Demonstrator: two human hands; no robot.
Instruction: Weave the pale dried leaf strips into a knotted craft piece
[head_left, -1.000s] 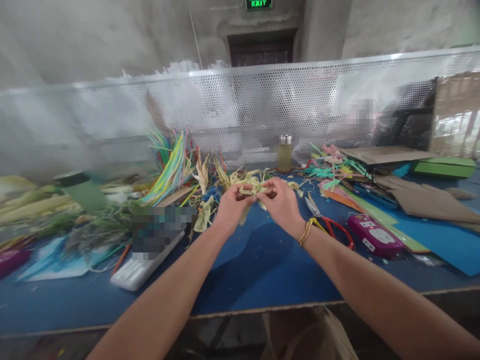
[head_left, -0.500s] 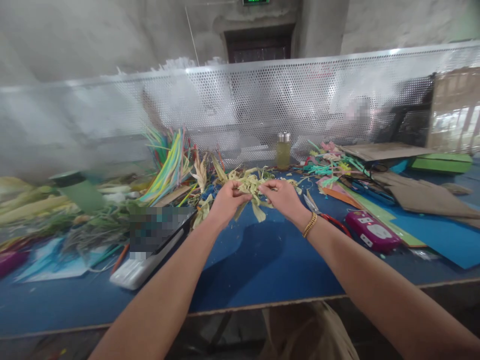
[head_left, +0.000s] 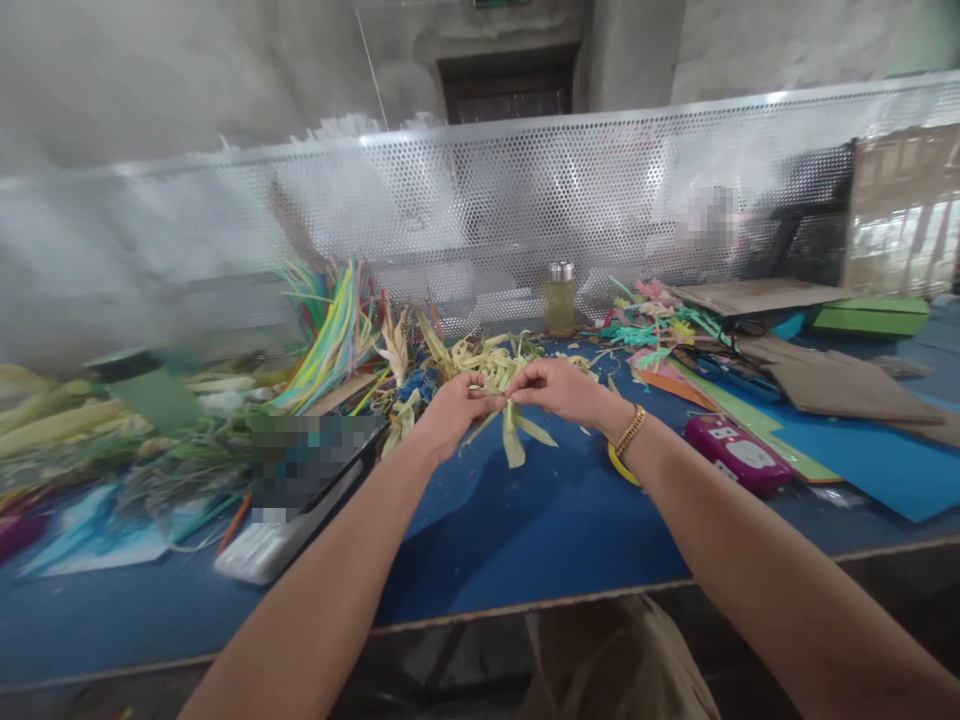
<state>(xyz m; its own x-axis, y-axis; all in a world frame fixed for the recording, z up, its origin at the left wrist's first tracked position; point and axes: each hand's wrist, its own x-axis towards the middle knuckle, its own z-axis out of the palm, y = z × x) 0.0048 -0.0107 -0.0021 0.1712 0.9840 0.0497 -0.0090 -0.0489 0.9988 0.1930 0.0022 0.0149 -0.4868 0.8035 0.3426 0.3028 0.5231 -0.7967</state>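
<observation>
Both hands meet over the middle of the blue table, fingertips almost touching. My left hand (head_left: 459,412) is pinched on a pale green strip of corn husk (head_left: 513,440). Thumb and fingers of my right hand (head_left: 561,392) close on the same husk from the other side. Two loose ends of it hang below the fingertips. Just behind the hands lies a heap of curled husk strips (head_left: 491,360). Part of a yellow ring (head_left: 619,466) shows beside my right wrist; my forearm hides the rest.
A phone (head_left: 315,465) leans on a pale support at left, near colourful pipe cleaners (head_left: 337,340) and a green cup (head_left: 154,390). A jar (head_left: 560,300) stands behind. At right are a purple device (head_left: 735,455), blue paper (head_left: 862,460) and cardboard (head_left: 847,390). A perforated metal screen (head_left: 510,200) closes the back.
My hands have drawn closer together, and the husk ends hang lower and spread apart. My right forearm now covers the red-handled scissors, and a yellow ring shows beside that wrist.
</observation>
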